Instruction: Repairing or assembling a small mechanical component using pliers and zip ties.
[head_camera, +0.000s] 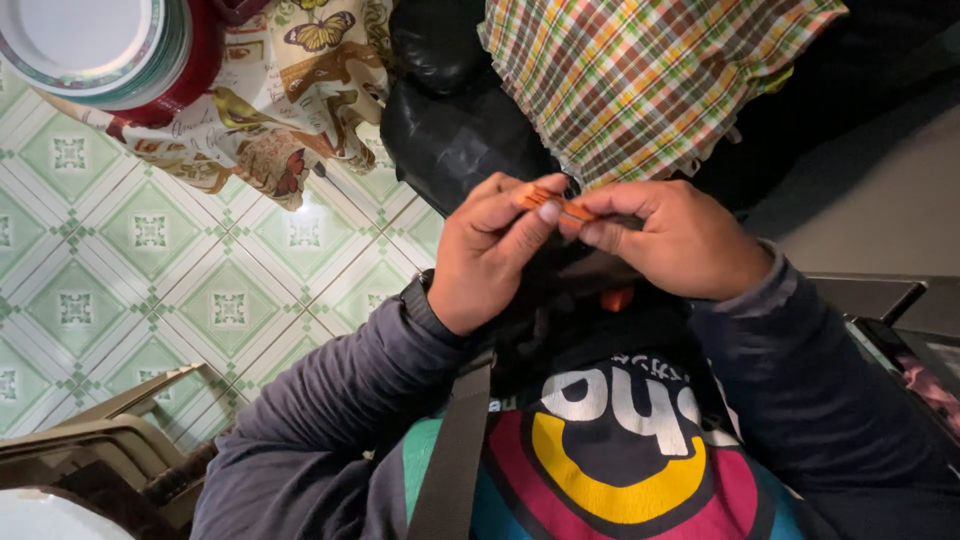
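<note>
Orange strip (553, 204) pinched between left hand (487, 262) and right hand (680, 242) above lap; thin piece could slip from fingertips, drop to tiled floor (150, 260).

Green-patterned tiled floor (150, 270) under draped tablecloth (290, 110)

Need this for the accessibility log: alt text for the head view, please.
Seen from above, a person's left hand and right hand pinch a small orange piece between their fingertips, close to the chest. Beyond the hands lie a plaid cloth, a black bag, a green patterned tile floor and stacked plates.
</note>
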